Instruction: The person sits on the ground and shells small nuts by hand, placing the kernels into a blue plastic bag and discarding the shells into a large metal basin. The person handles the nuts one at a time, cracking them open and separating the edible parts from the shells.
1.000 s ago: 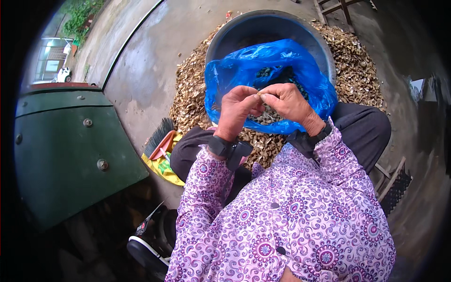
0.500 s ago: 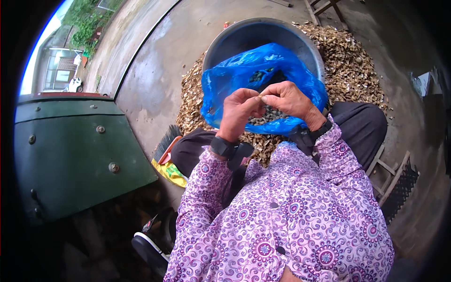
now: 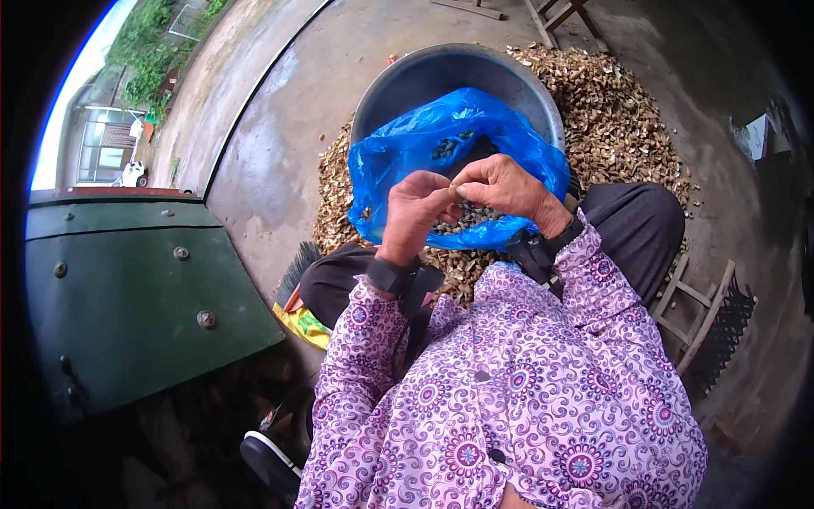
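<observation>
My left hand (image 3: pixel 409 219) and my right hand (image 3: pixel 507 188) meet fingertip to fingertip above a blue plastic bag (image 3: pixel 390 170). Both are closed in a pinch. A small pale-brown piece (image 3: pixel 458 192) seems to sit between the fingertips, mostly hidden, so its kind cannot be made out. The bag lies open across a big round metal basin (image 3: pixel 543 106). Below my fingers, small dark-grey roundish pieces (image 3: pixel 476 216), like nuts or seeds, fill part of the bag.
Brown split husks or shells (image 3: pixel 623 119) are heaped around the basin. On my left stand a green metal panel (image 3: pixel 136 297), a brush (image 3: pixel 298 270) and a yellow bag (image 3: pixel 303 326). A wooden frame (image 3: pixel 699 318) lies at my right, with wooden legs (image 3: pixel 564 21) farther off.
The basin, bag and both hands sit slightly farther left in the picture. My fingertips stay pinched together, with slightly shifted fingers.
</observation>
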### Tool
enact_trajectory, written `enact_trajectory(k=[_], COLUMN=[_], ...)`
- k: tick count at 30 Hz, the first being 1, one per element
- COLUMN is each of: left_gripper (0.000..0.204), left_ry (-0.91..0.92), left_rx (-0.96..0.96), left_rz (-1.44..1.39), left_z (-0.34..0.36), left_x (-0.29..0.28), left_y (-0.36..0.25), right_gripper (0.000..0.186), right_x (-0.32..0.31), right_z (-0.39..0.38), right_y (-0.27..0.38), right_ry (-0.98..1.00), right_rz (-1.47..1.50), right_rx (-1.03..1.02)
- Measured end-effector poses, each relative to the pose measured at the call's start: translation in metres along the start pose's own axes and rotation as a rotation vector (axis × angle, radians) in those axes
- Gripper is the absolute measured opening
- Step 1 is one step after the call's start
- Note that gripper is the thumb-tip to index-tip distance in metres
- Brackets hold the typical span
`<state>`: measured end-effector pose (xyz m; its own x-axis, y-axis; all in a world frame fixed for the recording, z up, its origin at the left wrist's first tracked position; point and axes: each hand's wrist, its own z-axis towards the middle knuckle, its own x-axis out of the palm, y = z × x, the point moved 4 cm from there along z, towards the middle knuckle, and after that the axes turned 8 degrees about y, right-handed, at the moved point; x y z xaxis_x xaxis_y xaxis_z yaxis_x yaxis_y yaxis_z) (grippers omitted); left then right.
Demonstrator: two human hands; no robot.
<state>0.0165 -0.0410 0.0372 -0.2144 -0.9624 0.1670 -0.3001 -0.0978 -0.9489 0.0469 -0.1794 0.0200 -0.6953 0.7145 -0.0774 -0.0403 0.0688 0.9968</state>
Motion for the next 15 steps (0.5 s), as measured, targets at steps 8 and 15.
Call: enact_trajectory(k=[8, 15], left_gripper=[0.012, 0.008], left_ry=[0.001, -0.028], left_rx=[-0.001, 0.064], left_rz=[0.005, -0.063], left_z=[0.000, 0.001], left_x=[-0.001, -0.015], left_y=[0.000, -0.008], right_gripper=[0.021, 0.062], right_x=[-0.022, -0.145], right_z=[-0.002, -0.095], right_y=[0.014, 0.130], right_ry=[-0.193, -0.537], right_rz=[-0.121, -0.109], right_rx=[-0.130, -0.637])
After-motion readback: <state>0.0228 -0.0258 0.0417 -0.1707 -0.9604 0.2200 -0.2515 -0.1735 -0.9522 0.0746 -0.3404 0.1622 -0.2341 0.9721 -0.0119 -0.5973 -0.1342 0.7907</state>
